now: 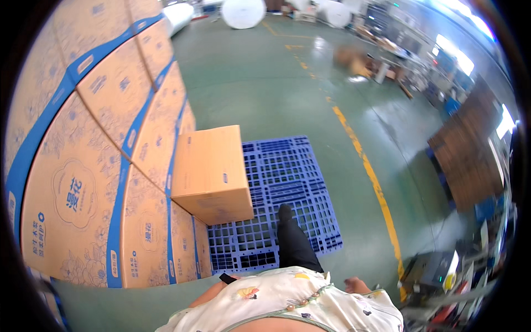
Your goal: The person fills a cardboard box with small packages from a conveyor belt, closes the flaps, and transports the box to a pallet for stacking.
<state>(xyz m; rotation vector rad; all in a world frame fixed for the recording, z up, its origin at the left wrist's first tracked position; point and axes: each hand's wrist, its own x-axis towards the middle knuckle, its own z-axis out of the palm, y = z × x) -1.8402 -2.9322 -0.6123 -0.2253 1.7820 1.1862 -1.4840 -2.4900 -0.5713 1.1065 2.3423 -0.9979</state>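
Note:
I stand at the near edge of a blue plastic pallet (293, 166) with one dark-trousered leg and shoe (285, 213) set on it. A plain brown cardboard box (210, 171) sits on the pallet's left side, against a tall stack of printed cartons with blue bands (105, 166). My left forearm (213, 290) shows low in the picture and ends at a black band (227, 278) near the pallet's front edge; the hand itself cannot be made out. Only a small part of my right hand (357, 286) shows above my flowered shirt, away from the boxes, with nothing visible in it.
A green workshop floor (265, 83) with a yellow line (365, 160) runs to the right of the pallet. Large white rolls (243, 12) stand at the far end. Brown boards (470, 155), machines and cluttered benches (437, 271) line the right side.

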